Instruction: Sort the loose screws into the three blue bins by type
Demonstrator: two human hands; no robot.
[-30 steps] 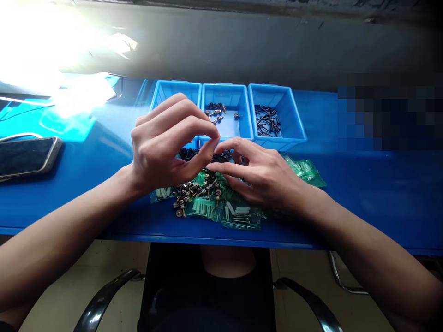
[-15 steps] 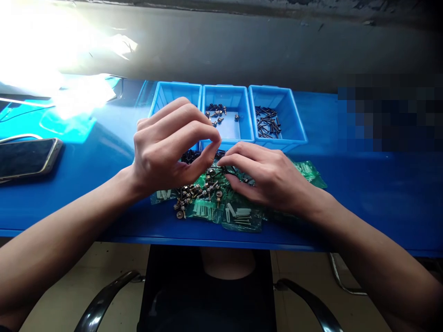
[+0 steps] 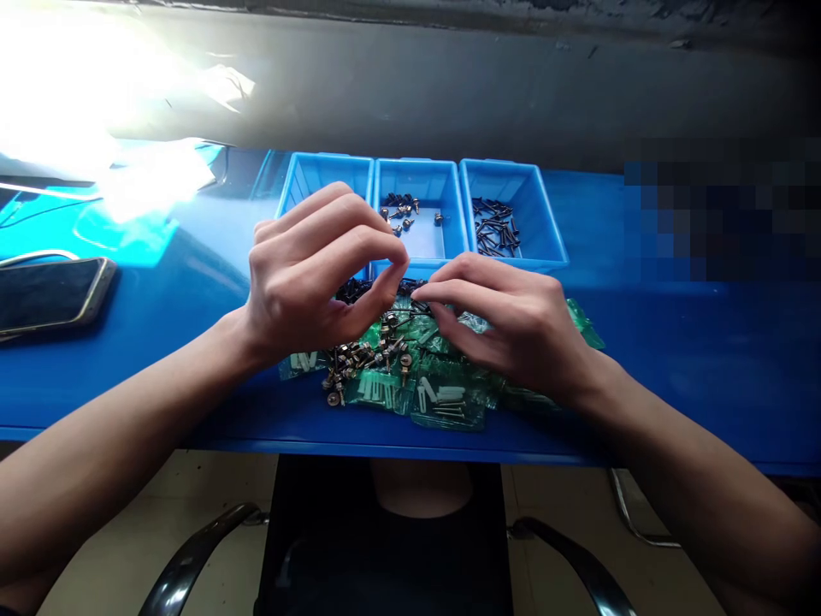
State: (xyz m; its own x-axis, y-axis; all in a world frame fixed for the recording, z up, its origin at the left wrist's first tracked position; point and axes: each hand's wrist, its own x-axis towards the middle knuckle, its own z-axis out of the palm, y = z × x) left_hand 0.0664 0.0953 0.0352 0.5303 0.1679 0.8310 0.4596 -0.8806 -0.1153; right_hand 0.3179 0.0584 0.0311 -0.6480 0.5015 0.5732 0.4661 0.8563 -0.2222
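My left hand [image 3: 321, 265] hovers above the left side of the pile, in front of the bins, with thumb and forefinger pinched together. Whatever sits in that pinch is hidden. Over the middle of the pile, my right hand [image 3: 506, 316] has its thumb and forefinger drawn close together beside black screws [image 3: 420, 315]; I cannot make out what is between the tips. Beneath both hands lie brass-coloured screws with washers [image 3: 350, 359], more black screws [image 3: 354, 291], and green clear packets [image 3: 449, 402] with white plugs and screws inside.
Three blue bins stand in a row behind the pile: a left bin [image 3: 288, 184], a middle bin [image 3: 454, 205] with several washer screws, and a right bin [image 3: 545, 214] with black screws. A phone [image 3: 55, 295] lies at the left on the blue table [image 3: 160, 342].
My right hand has shifted slightly right and up, its thumb now closer to the forefinger. My left hand stays almost still in its pinch.
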